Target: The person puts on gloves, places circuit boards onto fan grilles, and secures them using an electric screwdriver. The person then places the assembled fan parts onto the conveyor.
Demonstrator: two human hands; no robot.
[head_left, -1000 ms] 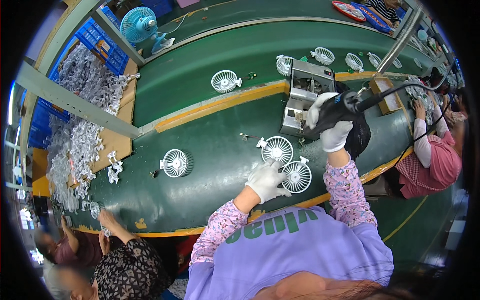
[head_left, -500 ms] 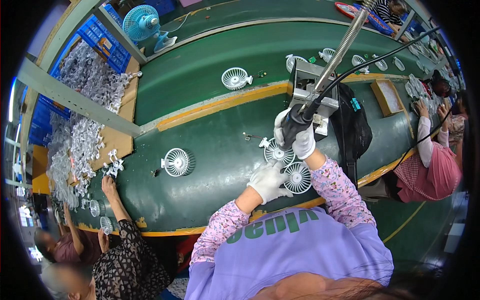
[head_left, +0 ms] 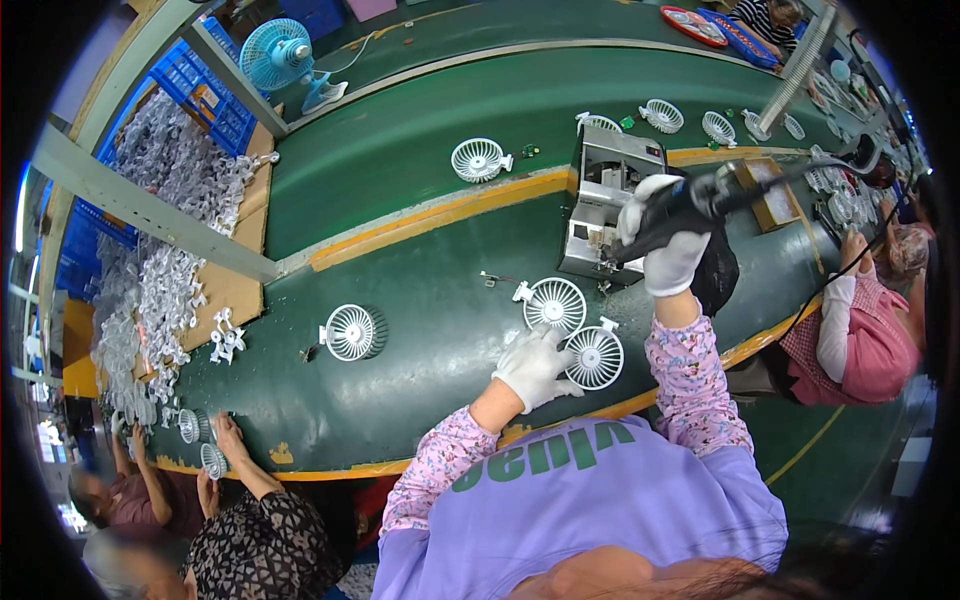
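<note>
Fan covers (head_left: 594, 357), two white ones, are set close together on the green bench (head_left: 450, 335), right of centre. The nearer one's left rim is met by the left hand (head_left: 535, 368), with thumb and fingers spread; whether anything is gripped cannot be told. A black power screwdriver (head_left: 706, 195) is clasped in the closed right hand (head_left: 674, 258), its tip held at the near end of the metal machine (head_left: 612, 172)

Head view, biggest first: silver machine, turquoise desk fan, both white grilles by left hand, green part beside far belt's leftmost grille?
1. Silver machine, partly hidden
2. Turquoise desk fan
3. Upper grille and lower grille: look alike, not ranked
4. Green part
</note>
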